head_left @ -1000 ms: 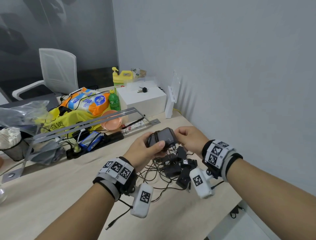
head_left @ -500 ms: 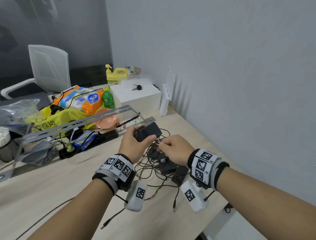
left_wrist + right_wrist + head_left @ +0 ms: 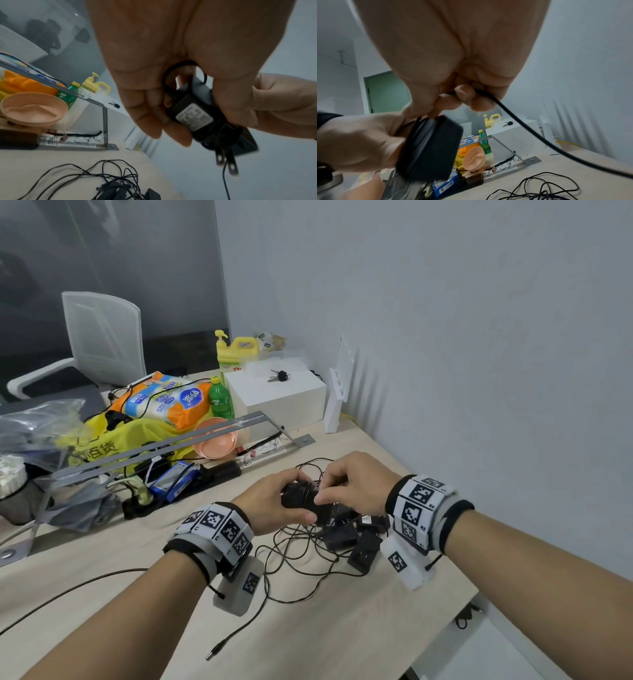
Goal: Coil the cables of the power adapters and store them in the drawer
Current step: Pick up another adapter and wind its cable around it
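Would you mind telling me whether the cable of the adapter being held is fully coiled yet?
Not fully. Turns wrap the adapter in the left hand, but the right hand pinches a free stretch of cable.

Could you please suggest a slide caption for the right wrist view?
Right hand pinches the cable while left hand grips the black power adapter.

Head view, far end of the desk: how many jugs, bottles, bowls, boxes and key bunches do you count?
Yellow pump jug: 1
Green bottle: 1
Peach bowl: 1
White box: 1
Key bunch: 1
Total: 5
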A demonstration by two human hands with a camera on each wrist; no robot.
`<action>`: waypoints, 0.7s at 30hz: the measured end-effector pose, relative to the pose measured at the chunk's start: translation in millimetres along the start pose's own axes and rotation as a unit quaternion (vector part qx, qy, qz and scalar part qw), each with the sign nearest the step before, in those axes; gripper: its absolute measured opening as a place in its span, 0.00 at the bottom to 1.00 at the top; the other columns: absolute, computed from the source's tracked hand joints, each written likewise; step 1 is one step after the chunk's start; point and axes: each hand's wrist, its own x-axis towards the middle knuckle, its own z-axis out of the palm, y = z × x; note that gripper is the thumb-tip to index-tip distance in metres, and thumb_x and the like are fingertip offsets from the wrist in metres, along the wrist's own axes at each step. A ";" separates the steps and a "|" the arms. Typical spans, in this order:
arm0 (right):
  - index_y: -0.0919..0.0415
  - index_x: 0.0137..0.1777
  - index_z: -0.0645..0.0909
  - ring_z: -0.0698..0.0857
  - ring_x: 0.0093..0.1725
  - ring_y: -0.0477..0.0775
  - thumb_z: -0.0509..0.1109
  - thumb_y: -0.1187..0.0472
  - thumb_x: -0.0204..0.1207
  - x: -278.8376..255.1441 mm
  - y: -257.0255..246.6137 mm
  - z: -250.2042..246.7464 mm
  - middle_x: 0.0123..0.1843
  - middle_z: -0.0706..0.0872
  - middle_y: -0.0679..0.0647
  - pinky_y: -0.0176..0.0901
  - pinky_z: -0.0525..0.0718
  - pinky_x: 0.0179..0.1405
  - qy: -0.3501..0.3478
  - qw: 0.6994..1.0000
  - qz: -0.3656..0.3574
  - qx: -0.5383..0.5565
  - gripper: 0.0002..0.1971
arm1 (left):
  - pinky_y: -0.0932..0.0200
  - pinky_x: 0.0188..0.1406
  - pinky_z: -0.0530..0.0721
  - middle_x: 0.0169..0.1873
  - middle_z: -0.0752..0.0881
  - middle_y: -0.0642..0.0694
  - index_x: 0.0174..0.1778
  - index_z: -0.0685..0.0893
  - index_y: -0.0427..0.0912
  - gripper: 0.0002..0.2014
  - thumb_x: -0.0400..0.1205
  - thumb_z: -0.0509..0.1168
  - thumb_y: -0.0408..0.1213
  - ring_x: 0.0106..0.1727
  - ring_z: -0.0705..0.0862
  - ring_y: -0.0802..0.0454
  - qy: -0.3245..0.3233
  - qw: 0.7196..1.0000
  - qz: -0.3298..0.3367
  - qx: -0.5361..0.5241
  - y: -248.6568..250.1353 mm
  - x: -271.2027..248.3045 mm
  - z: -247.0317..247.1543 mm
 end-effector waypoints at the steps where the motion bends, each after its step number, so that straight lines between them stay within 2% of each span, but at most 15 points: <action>1: 0.56 0.34 0.85 0.80 0.31 0.41 0.81 0.56 0.68 2.2 1.4 -0.2 0.30 0.85 0.46 0.39 0.81 0.37 0.016 0.999 -0.008 0.031 0.08 | 0.58 0.50 0.86 0.49 0.86 0.54 0.57 0.80 0.58 0.23 0.69 0.80 0.46 0.50 0.86 0.55 -0.023 1.000 0.001 0.003 -0.3 -0.3 -0.1; 3: 0.57 0.33 0.83 0.81 0.31 0.44 0.82 0.59 0.67 7.4 3.9 -3.2 0.32 0.85 0.49 0.42 0.82 0.37 0.042 0.995 -0.016 0.085 0.10 | 0.52 0.51 0.87 0.47 0.87 0.52 0.55 0.80 0.59 0.21 0.69 0.80 0.46 0.48 0.87 0.54 -0.056 0.998 0.005 -0.031 -0.8 -1.9 2.0; 5: 0.58 0.34 0.83 0.78 0.30 0.46 0.81 0.60 0.69 10.3 8.1 -7.7 0.31 0.84 0.53 0.40 0.78 0.33 0.063 0.990 -0.002 0.127 0.08 | 0.47 0.50 0.88 0.48 0.87 0.44 0.53 0.82 0.56 0.22 0.65 0.80 0.44 0.47 0.87 0.48 -0.053 0.984 0.000 -0.170 0.1 -4.3 6.3; 7: 0.61 0.37 0.85 0.74 0.29 0.47 0.79 0.59 0.72 10.8 14.9 -8.6 0.30 0.80 0.55 0.41 0.75 0.31 0.093 0.983 0.036 0.153 0.08 | 0.47 0.46 0.89 0.48 0.86 0.38 0.55 0.82 0.46 0.26 0.61 0.78 0.39 0.46 0.87 0.43 -0.046 0.946 -0.022 -0.321 1.5 -5.8 11.1; 9: 0.60 0.37 0.84 0.74 0.28 0.49 0.76 0.58 0.75 9.0 23.7 -3.6 0.28 0.80 0.52 0.42 0.76 0.31 0.105 0.974 0.077 0.185 0.08 | 0.51 0.41 0.89 0.47 0.85 0.37 0.57 0.79 0.38 0.26 0.63 0.77 0.32 0.44 0.86 0.43 -0.042 0.902 -0.042 -0.428 4.1 -7.8 16.5; 12: 0.57 0.37 0.83 0.74 0.24 0.46 0.70 0.61 0.80 2.0 30.3 12.7 0.24 0.81 0.45 0.40 0.75 0.27 0.080 0.955 0.123 0.257 0.09 | 0.52 0.40 0.89 0.49 0.85 0.35 0.64 0.77 0.32 0.26 0.69 0.71 0.27 0.43 0.87 0.44 0.005 0.842 -0.049 -0.537 7.8 -9.0 21.6; 15: 0.55 0.40 0.85 0.72 0.22 0.43 0.68 0.58 0.82 -6.9 28.4 26.5 0.27 0.81 0.47 0.40 0.74 0.25 0.074 0.952 0.142 0.262 0.09 | 0.54 0.40 0.89 0.46 0.86 0.36 0.65 0.76 0.29 0.26 0.72 0.73 0.29 0.39 0.88 0.48 0.080 0.799 -0.067 -0.592 9.4 -4.9 24.4; 18: 0.56 0.45 0.87 0.76 0.23 0.41 0.69 0.58 0.80 -11.4 23.0 34.6 0.27 0.82 0.44 0.38 0.74 0.29 0.082 0.965 0.137 0.209 0.06 | 0.52 0.44 0.90 0.50 0.87 0.33 0.67 0.74 0.27 0.29 0.70 0.72 0.32 0.44 0.89 0.44 0.109 0.794 -0.083 -0.592 9.3 -2.2 29.6; 21: 0.55 0.43 0.87 0.81 0.31 0.45 0.68 0.60 0.79 -14.3 18.9 36.7 0.30 0.84 0.45 0.41 0.80 0.37 0.098 0.973 0.128 0.166 0.07 | 0.50 0.49 0.89 0.57 0.84 0.31 0.69 0.74 0.32 0.28 0.72 0.72 0.33 0.51 0.88 0.41 0.100 0.803 -0.082 -0.582 4.9 -3.4 35.6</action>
